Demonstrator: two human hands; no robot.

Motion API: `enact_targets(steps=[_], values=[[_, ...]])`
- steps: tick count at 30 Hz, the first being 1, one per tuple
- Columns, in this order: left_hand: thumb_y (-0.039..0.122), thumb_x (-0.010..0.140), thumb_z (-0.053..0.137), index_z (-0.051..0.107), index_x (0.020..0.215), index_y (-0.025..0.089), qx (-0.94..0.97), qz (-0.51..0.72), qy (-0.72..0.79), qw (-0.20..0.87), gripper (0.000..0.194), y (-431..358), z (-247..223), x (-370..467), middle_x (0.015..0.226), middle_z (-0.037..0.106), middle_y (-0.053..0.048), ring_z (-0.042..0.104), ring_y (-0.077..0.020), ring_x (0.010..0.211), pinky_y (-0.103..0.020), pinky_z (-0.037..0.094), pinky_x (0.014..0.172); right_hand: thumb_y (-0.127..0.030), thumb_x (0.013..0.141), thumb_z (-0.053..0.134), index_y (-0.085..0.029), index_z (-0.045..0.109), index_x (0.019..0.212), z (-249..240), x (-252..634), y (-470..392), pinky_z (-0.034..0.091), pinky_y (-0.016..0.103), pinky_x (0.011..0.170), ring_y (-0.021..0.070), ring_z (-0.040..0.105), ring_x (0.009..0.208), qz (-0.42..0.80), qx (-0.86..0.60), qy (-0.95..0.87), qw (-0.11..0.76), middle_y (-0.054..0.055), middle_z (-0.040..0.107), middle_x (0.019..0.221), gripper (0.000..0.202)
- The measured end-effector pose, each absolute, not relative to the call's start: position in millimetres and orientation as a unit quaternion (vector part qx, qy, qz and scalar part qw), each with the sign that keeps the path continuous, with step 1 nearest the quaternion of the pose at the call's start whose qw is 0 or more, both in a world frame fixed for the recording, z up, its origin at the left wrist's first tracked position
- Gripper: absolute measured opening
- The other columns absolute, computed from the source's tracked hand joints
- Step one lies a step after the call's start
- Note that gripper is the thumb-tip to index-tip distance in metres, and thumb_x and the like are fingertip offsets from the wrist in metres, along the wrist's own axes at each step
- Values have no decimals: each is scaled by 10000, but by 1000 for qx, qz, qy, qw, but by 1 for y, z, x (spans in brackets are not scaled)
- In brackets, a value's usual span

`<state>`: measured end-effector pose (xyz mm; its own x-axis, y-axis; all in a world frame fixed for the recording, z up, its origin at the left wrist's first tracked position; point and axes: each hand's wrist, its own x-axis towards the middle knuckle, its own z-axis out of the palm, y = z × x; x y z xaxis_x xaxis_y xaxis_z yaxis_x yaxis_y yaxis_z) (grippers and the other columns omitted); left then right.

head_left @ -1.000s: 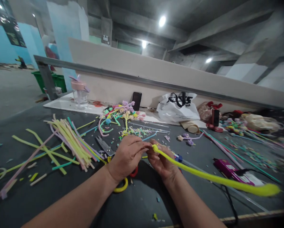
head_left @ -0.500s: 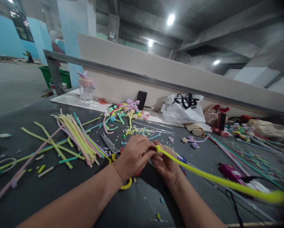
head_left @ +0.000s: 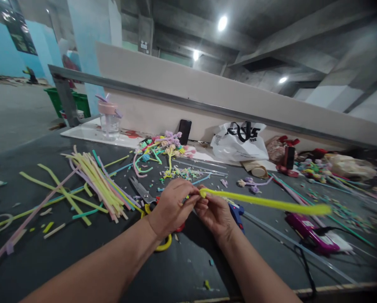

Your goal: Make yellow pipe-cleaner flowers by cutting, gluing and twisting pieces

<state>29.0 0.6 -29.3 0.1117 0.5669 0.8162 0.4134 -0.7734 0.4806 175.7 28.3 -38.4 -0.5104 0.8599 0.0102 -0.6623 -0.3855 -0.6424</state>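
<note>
Between my two hands is a bright yellow pipe cleaner (head_left: pixel 264 201), curled into a small knob at its near end. My left hand (head_left: pixel 174 208) is closed, its thumb and fingers pinching at that knob. Closed as well, my right hand (head_left: pixel 215 212) grips the same end, and the long free length sticks out to the right over the wrist. Scissors (head_left: pixel 142 191) with yellow handles lie partly under my left hand. A blue glue gun (head_left: pixel 237 214) sits behind my right wrist, mostly covered.
A bundle of pastel pipe cleaners (head_left: pixel 100 181) lies on the left. Finished-looking fuzzy flowers (head_left: pixel 171 145) are heaped at the back. A phone (head_left: pixel 184 131), a clear cup (head_left: pixel 109 122) and a white bag (head_left: pixel 239 143) stand along the partition. A purple device (head_left: pixel 313 235) rests on the right.
The free length of the yellow pipe cleaner has swung upward and now lies flatter. My hands stay together at its curled end. The view has shifted slightly.
</note>
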Motion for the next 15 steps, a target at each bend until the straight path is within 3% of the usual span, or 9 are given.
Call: enact_targets(steps=[9,15], values=[[106,727,575,579,690,172,716,569,382,132,75,2,-29,33,721,598,-10,554,-126,739,-242,444,713,-83,645,641,-135,553,657,-40,174,32,417,115,461,27,401,464,803,-163,-323,473,-41,468,565,103],[113,743,529,604,758,177,697,559,426,142,100,11,-40,31,777,620,-17,562,-131,762,-245,434,723,-101,639,645,-162,525,596,-41,177,37,406,122,457,41,393,476,773,-166,-339,510,-41,461,583,141]])
